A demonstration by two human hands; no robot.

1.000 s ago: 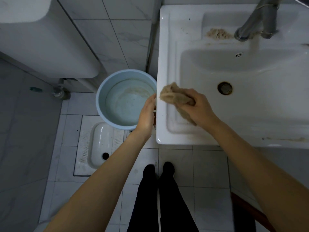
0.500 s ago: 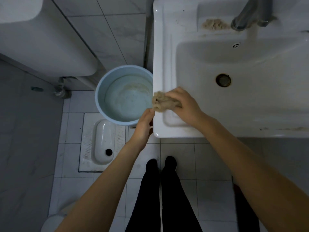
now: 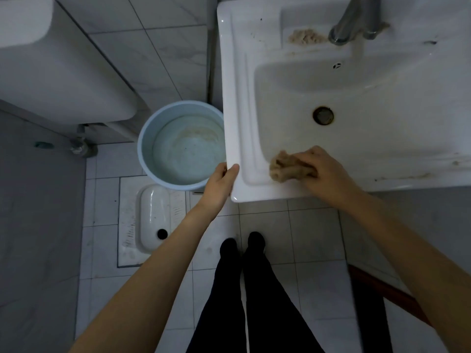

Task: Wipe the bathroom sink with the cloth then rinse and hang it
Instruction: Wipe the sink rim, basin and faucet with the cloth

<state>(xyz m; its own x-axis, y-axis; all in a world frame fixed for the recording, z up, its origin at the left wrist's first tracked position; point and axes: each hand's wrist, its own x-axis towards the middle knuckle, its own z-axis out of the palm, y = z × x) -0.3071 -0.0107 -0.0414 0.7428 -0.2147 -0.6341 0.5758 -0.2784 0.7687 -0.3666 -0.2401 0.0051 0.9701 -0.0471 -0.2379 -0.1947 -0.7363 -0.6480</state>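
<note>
While the left hand [image 3: 222, 183] hangs onto the near left corner of the sink [image 3: 235, 98], the right hand [image 3: 322, 169] has its grip closed on the bunched tan cloth [image 3: 286, 169], pressing it against the basin's near left rim. Blue bucket [image 3: 146, 149] sits left on the floor.

No text, label, brand, number or sign can be read anywhere in this view.
</note>
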